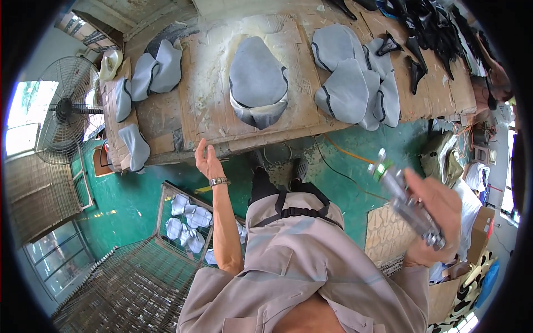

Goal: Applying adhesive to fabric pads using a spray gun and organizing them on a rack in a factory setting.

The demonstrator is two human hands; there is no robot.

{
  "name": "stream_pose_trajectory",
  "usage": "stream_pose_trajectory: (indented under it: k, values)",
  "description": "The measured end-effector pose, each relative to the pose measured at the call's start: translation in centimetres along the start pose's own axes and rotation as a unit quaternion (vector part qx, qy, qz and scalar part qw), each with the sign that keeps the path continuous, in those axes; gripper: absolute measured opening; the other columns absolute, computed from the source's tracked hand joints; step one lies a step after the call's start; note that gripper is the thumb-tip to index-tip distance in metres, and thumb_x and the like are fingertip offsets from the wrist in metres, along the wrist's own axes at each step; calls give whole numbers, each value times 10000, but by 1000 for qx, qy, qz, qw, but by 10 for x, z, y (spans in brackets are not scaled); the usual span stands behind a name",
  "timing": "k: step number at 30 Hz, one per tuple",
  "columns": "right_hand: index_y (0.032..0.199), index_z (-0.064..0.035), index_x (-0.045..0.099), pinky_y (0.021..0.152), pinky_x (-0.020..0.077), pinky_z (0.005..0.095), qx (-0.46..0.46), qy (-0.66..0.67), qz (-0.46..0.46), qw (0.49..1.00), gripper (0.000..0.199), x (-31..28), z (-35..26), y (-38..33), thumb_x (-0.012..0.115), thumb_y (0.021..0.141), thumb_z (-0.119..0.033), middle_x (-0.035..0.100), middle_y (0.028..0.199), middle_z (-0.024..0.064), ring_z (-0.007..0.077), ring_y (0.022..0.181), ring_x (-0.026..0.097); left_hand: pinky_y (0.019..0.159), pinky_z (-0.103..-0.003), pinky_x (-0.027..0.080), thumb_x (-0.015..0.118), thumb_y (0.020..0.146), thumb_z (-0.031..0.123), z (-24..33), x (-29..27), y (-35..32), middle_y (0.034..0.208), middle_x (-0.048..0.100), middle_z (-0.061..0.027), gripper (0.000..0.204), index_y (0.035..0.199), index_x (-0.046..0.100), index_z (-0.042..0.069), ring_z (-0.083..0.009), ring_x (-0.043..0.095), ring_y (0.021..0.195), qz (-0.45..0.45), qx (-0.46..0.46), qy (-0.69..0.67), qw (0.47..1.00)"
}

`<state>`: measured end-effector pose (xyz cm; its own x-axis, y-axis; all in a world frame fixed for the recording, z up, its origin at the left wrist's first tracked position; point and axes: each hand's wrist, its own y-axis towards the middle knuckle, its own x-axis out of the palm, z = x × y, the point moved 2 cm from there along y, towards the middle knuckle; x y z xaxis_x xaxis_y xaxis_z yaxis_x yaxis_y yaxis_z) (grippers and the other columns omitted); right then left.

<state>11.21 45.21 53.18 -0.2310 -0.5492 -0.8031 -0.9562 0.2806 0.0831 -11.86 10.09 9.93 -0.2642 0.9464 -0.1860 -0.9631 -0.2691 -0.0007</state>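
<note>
My left hand (209,163) hangs at the table's front edge, fingers partly spread and nothing in it. Off to the right, my right hand (441,208) is wrapped around a silver metal tool with a green band, which looks like a spray gun (404,198); motion blurs it. Ahead on the cardboard-covered table (205,94) lies a rounded grey fabric piece (256,72) with dark edging. Pale foam-like material (244,104) shows beneath its near end. Neither hand touches that piece.
More grey pieces lie in a right stack (345,89) and at left (167,66). Black molded parts (416,72) crowd the table's far right. A fan (65,108) stands left. Below are a wire rack (130,277) and an orange hose (347,152).
</note>
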Motion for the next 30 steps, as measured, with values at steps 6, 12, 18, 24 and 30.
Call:
stream_pose_trajectory:
  k: [6, 12, 18, 24, 30]
  values:
    - [1285, 52, 632, 550, 485, 310, -147, 28, -44, 988, 573, -7, 16, 5, 737, 725, -11, 595, 741, 110, 229, 616, 630, 897, -276, 486, 662, 897, 4, 21, 20, -12, 1229, 630, -39, 331, 1227, 681, 25, -122, 604, 1021, -10, 2, -49, 999]
    - [1281, 31, 639, 601, 487, 350, -86, 52, 15, 995, 528, 0, 26, 11, 659, 820, -224, 640, 815, 148, 279, 665, 636, 856, -259, 487, 650, 904, 1, 42, 38, -23, 1199, 605, -24, 315, 1216, 685, 21, -123, 597, 1011, -26, 16, -70, 997]
    - [1251, 20, 668, 728, 473, 281, 36, 99, 18, 994, 540, -16, 38, -17, 682, 712, -17, 655, 909, 160, 242, 778, 626, 828, -249, 482, 640, 896, -8, 54, 44, -21, 1176, 610, -19, 317, 1207, 693, 25, -112, 598, 998, -25, 23, -68, 997]
    - [1276, 26, 650, 515, 447, 316, -149, 114, -108, 976, 559, -28, 58, -37, 735, 732, -69, 609, 724, 100, 203, 579, 595, 807, -237, 477, 631, 887, -17, 79, 65, -15, 1158, 641, -19, 320, 1197, 696, 35, -98, 611, 947, -5, 32, -47, 998]
    - [1267, -14, 672, 557, 466, 312, -126, 88, 18, 988, 547, -42, 84, -48, 715, 727, -90, 637, 761, 122, 231, 613, 625, 917, -364, 500, 704, 852, 69, 104, 124, 12, 1217, 641, -114, 374, 1225, 697, 101, -238, 620, 1098, -88, 247, 182, 948]
